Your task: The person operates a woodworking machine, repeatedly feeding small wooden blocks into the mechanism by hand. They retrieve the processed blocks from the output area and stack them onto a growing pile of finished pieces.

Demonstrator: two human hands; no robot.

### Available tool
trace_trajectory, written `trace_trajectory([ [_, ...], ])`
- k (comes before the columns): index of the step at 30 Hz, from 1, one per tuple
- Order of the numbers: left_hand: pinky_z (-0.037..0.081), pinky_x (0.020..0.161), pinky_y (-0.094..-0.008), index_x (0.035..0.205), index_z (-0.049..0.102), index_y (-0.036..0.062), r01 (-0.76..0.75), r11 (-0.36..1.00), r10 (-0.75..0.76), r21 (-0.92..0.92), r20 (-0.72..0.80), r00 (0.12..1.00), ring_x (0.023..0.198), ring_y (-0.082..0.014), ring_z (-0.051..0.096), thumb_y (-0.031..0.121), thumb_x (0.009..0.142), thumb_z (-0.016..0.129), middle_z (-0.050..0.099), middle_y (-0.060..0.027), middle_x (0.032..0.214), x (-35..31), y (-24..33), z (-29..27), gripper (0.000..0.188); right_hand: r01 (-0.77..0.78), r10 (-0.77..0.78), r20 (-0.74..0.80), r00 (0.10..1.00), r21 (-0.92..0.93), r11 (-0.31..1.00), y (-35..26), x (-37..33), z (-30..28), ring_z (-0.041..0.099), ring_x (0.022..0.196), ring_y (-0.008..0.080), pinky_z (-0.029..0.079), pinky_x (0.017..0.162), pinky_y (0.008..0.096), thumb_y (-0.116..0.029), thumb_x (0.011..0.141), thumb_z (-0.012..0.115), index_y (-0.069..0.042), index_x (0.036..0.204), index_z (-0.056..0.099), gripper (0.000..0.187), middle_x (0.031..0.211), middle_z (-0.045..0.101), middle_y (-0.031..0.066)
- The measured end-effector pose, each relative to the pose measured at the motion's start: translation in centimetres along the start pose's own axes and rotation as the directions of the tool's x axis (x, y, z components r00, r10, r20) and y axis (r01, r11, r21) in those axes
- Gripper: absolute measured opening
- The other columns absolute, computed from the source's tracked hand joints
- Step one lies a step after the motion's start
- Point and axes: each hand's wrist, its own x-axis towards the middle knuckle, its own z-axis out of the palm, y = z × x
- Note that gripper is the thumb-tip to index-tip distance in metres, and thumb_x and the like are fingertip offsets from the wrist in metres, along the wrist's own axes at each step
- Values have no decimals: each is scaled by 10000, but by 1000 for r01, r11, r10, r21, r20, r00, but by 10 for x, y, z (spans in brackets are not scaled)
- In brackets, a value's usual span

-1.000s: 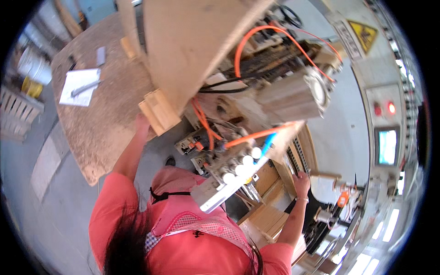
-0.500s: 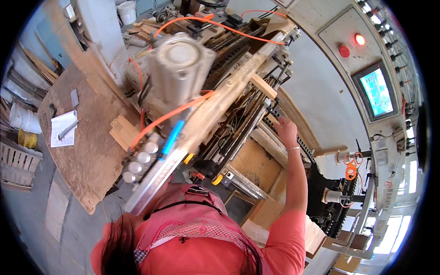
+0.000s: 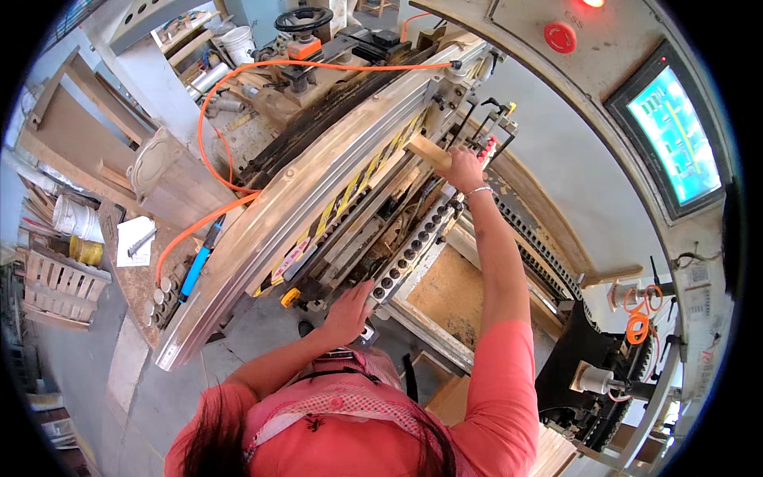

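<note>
Right hand point(image 3: 462, 169): holding the block point(image 3: 429, 151) by its right end
Block: juts left beyond the grip
Left hand point(image 3: 348, 313): at the rail point(image 3: 410, 256); cannot tell its grip

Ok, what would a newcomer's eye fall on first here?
Probably the glowing screen at the upper right, with a round red button above it and to its left. Next, the orange hose looping across the upper left. Near the middle, the right hand is at the end of a wood block.
</note>
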Motion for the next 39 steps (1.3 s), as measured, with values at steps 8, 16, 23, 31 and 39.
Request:
trace_trajectory([
  [8,437,858,-462,1306,355,-3,84,996,-84,24,30,996,1010,-413,519,64,854,474,512,-233,1187,2,-1,6,472,24,-19,98,995,-46,999,15,25,22,633,862,335,518,757,414,-335,655,708,-31,915,651,403,885,650,181],
  [16,437,861,-465,1299,369,15,97,995,-97,-13,25,995,1025,-407,519,69,851,482,522,-223,1174,2,-1,5,465,-15,17,160,987,-11,1000,11,28,21,638,864,326,528,762,399,-300,631,736,-23,867,683,368,917,646,171],
  [23,434,867,-463,1293,374,4,118,993,-117,-18,45,992,1029,-408,514,65,844,495,521,-228,1169,4,0,3,469,3,4,212,977,-33,999,5,23,26,637,839,333,530,739,405,-317,616,718,-27,812,678,352,863,648,182],
  [31,425,881,-464,1293,371,-5,103,994,-102,-35,50,994,1027,-418,509,62,838,503,513,-236,1176,3,-5,4,478,-18,29,200,979,-59,998,3,24,25,644,815,333,533,742,401,-339,590,764,-23,809,680,393,859,657,178],
  [39,415,894,-472,1294,364,-10,103,993,-100,-59,51,994,1044,-422,497,64,844,492,501,-245,1188,3,-5,4,474,-70,82,177,981,-71,995,-5,26,28,651,802,323,535,728,396,-326,588,768,-20,804,687,384,825,659,172],
])
